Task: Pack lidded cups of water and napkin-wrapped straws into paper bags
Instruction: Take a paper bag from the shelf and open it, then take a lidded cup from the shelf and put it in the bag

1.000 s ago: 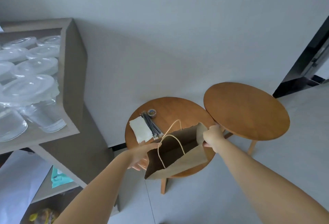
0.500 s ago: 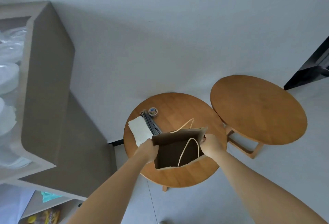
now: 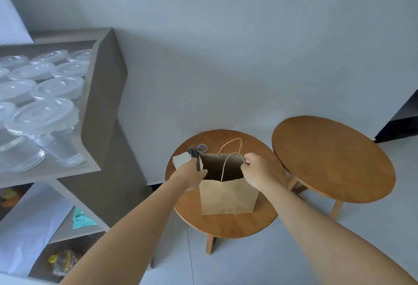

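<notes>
A brown paper bag (image 3: pixel 228 196) stands upright and open on the nearer round wooden table (image 3: pixel 226 226). My left hand (image 3: pixel 191 175) grips the bag's left rim. My right hand (image 3: pixel 254 169) pinches the right rim near a handle. Behind my left hand lie white napkins (image 3: pixel 181 160) and dark straws (image 3: pixel 194 152), partly hidden. Several lidded clear cups (image 3: pixel 43 115) of water stand on the grey shelf (image 3: pixel 99 94) at the left. The bag's inside looks dark and shows no contents.
A small round tin (image 3: pixel 202 148) sits by the straws. A second round wooden table (image 3: pixel 332 160) stands to the right, touching the first. The shelf's lower levels hold white sheets, a teal packet (image 3: pixel 82 219) and a yellow packet (image 3: pixel 63 259). The floor is pale tile.
The bag went from lying tilted on its side to standing upright with its mouth up. Both hands shifted to its two rims. The camera swung back left, showing the cups again.
</notes>
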A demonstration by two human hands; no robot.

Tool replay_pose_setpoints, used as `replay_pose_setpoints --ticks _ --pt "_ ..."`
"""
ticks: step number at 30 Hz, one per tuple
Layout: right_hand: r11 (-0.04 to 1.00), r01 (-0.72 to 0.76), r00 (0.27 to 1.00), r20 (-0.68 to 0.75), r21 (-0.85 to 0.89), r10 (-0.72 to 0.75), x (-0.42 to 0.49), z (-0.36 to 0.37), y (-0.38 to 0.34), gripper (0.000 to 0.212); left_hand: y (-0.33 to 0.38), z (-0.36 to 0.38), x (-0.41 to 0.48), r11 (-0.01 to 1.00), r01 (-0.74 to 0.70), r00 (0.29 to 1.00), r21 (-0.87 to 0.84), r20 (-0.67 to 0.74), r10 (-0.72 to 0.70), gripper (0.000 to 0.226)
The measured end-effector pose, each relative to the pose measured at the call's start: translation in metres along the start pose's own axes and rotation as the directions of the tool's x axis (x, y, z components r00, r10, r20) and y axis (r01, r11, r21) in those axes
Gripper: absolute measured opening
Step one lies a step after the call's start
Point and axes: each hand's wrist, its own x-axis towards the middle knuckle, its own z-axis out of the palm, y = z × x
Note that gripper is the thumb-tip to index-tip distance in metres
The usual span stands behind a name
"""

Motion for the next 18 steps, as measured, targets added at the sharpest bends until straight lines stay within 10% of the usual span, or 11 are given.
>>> replay_pose_setpoints --ticks 12,18 --pt "0.759 0.646 0.753 0.094 0.083 -0.651 -0.079 0.04 -0.194 0.042 -0.051 -0.166 -0.155 0.97 -0.201 0.797 -0.136 -0.599 0.081 0.03" --pt "0.625 0.777 0.622 0.061 0.074 -0.781 -0.109 0.085 -0.279 0.044 -0.122 -0.206 -0.19 0.993 -0.018 0.715 -0.12 -0.696 -0.071 0.021"
